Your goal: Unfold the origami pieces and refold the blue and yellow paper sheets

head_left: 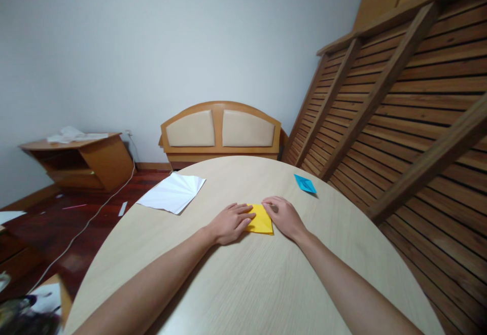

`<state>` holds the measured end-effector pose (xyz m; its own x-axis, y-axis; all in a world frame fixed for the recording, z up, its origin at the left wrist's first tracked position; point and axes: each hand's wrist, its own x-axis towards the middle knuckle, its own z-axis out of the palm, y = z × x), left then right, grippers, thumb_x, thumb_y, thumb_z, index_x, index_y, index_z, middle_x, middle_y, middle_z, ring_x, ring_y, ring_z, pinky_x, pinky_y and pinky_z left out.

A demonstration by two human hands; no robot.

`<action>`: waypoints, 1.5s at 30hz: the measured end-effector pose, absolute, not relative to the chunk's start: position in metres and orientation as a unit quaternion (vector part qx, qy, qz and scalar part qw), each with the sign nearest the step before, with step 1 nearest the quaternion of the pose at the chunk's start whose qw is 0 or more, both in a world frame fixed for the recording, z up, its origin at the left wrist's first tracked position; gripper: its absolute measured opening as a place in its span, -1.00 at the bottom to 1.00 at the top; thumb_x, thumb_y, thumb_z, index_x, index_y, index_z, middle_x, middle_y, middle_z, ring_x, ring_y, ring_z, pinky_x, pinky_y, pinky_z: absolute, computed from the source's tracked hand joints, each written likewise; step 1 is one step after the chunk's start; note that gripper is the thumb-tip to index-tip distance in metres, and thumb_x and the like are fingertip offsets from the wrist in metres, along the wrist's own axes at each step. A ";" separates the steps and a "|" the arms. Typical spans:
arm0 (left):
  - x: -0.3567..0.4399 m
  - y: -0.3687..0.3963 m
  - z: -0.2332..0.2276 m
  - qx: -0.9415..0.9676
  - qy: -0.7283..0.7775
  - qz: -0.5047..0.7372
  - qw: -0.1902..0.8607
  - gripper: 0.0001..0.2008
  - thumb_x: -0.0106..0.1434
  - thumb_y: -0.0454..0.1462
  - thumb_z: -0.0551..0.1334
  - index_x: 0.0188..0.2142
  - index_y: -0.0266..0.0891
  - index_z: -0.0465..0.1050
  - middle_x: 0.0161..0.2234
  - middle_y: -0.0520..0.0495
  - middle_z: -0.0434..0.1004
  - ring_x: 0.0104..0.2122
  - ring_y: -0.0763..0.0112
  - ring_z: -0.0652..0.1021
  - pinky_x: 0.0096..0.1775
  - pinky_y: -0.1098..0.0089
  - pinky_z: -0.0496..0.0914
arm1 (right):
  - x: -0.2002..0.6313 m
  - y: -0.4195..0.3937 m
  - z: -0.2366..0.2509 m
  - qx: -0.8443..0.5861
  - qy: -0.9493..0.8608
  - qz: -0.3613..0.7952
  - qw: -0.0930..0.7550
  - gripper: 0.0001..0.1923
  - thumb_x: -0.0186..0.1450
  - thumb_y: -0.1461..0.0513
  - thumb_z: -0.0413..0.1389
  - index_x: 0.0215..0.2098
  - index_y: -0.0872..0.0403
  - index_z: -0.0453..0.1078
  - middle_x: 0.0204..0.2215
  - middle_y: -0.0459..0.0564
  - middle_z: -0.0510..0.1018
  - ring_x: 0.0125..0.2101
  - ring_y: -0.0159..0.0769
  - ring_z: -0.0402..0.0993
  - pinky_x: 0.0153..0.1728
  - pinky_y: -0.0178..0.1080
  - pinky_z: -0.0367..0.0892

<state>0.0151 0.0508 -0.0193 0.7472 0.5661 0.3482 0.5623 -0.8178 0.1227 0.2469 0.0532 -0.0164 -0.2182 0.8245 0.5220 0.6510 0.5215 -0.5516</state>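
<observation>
A folded square of yellow paper (262,222) lies on the round table (243,284), its layers slightly apart at the lower right corner. My left hand (231,223) rests flat over the left side of the paper, fingers stretched out and pressing on it. At the upper right corner my right hand (286,216) has its thumb and fingertips closed on the paper's edge. The part of the paper under my left palm is hidden.
A creased white sheet (173,193) lies at the table's left edge, and a folded blue paper (305,184) at the right. Beyond stand a headboard (218,148), a low cabinet (108,165) and leaning wooden slats (350,122). A white cable (91,218) crosses the floor.
</observation>
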 end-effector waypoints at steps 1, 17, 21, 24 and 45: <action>0.015 0.051 -0.020 0.932 0.308 0.192 0.000 -0.62 0.47 -0.22 -0.04 0.15 -0.16 0.41 0.17 -0.17 0.42 0.17 0.20 0.42 0.16 0.08 0.31 | 0.244 0.051 -0.015 -0.464 -0.786 0.107 0.394 -0.76 0.38 0.18 0.03 -0.21 0.03 0.55 -0.20 0.02 0.64 -0.13 -0.19 0.51 -0.02 -0.11 0.36; 0.008 0.062 -0.025 0.909 0.350 0.227 0.015 -0.57 0.27 -0.16 0.23 0.13 -0.18 0.44 0.14 -0.18 0.46 0.12 0.11 0.45 0.13 0.06 0.33 | 0.241 0.043 -0.025 -0.421 -0.865 0.105 0.251 -0.63 0.33 0.13 0.10 0.07 0.02 0.46 0.14 0.09 0.47 0.18 -0.08 0.32 0.22 0.06 0.15; 0.007 0.059 -0.025 0.909 0.368 0.194 0.028 -0.46 0.26 -0.07 0.24 0.20 -0.15 0.36 0.21 -0.19 0.36 0.19 -0.01 0.38 0.16 -0.04 0.27 | 0.239 0.042 -0.024 -0.427 -0.860 0.101 0.259 -0.66 0.32 0.11 0.11 0.01 0.03 0.49 0.09 0.08 0.51 0.14 -0.07 0.36 0.19 0.04 0.19; 0.007 0.056 -0.022 0.905 0.388 0.170 0.042 -0.38 0.24 0.01 0.25 0.24 -0.12 0.30 0.26 -0.18 0.28 0.24 -0.07 0.31 0.19 -0.10 0.21 | 0.239 0.041 -0.022 -0.427 -0.863 0.105 0.249 -0.62 0.30 0.09 0.13 0.05 0.03 0.46 0.09 0.08 0.51 0.15 -0.07 0.35 0.19 0.03 0.18; 0.012 0.055 -0.015 0.890 0.423 0.163 0.047 -0.75 0.39 -0.18 0.09 -0.01 -0.12 0.43 0.19 -0.07 0.39 0.25 0.20 0.31 0.27 0.13 0.17 | 0.240 0.041 -0.017 -0.442 -0.865 0.136 0.193 -0.48 0.30 -0.02 0.09 0.15 0.01 0.41 0.21 0.07 0.40 0.26 -0.06 0.18 0.28 0.05 -0.01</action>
